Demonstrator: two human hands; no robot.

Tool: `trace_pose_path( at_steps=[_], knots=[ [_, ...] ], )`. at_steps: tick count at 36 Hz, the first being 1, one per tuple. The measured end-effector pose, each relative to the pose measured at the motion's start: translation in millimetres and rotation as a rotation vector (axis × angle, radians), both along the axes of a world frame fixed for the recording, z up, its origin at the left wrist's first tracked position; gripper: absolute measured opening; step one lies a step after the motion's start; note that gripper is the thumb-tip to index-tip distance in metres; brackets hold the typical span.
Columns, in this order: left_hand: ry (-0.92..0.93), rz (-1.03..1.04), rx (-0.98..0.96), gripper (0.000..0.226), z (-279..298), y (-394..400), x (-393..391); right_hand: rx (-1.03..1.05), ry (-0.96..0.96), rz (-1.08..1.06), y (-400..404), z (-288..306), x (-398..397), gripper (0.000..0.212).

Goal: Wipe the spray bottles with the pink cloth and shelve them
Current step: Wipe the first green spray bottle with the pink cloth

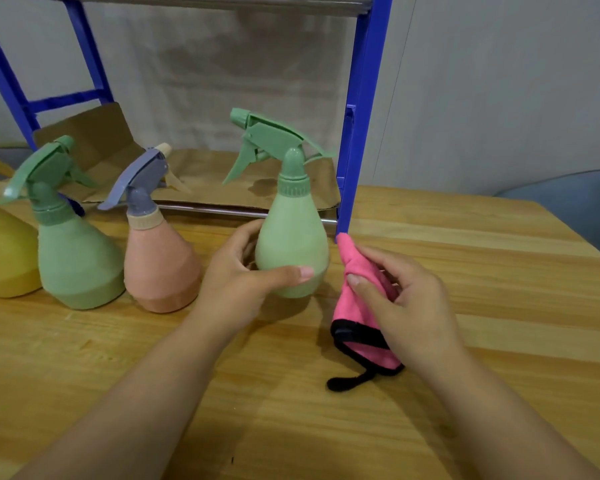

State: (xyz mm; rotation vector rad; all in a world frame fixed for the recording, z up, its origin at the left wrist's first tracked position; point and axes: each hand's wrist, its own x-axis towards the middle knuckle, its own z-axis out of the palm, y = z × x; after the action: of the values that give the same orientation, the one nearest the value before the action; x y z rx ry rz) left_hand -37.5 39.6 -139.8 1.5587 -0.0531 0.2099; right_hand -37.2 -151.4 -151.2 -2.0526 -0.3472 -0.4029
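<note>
My left hand [243,271] grips the round body of a light green spray bottle [291,244], upright just above the wooden table [465,258], its trigger pointing left. Right of it, my right hand [402,299] holds a bunched pink cloth [357,320] with black edging; a black loop hangs onto the table. The cloth is beside the bottle, not touching it. Three more bottles stand at the left: a pink one with a grey sprayer [160,261], a darker green one [73,251] and a yellow one [4,258] cut off by the frame.
A blue metal shelf frame [361,116] stands behind the bottles. Its lowest level is lined with brown cardboard [215,178] and has a metal front rail. A grey wall lies behind, and a grey-blue rounded object [575,199] sits at far right.
</note>
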Motion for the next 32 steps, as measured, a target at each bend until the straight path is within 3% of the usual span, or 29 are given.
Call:
trace_pose_path(
  at_steps=[4, 8, 15, 32],
  knots=[
    [0.047, 0.049, 0.087, 0.08, -2.8, 1.1, 9.7, -0.221, -0.064, -0.054, -13.2, 4.2, 1.7, 0.042],
    [0.098, 0.085, 0.191, 0.088, -10.5, -1.0, 21.1, -0.305, -0.054, -0.092, -21.8, 6.5, 5.8, 0.042],
    [0.109, 0.089, 0.296, 0.081, -9.0, -9.3, 42.4, -0.311, -0.007, -0.118, -29.6, 4.5, 11.2, 0.042],
    [0.074, 0.085, 0.276, 0.07, -23.9, -39.7, 78.4, -0.361, 0.08, -0.168, -32.8, 0.8, 19.0, 0.041]
  ],
)
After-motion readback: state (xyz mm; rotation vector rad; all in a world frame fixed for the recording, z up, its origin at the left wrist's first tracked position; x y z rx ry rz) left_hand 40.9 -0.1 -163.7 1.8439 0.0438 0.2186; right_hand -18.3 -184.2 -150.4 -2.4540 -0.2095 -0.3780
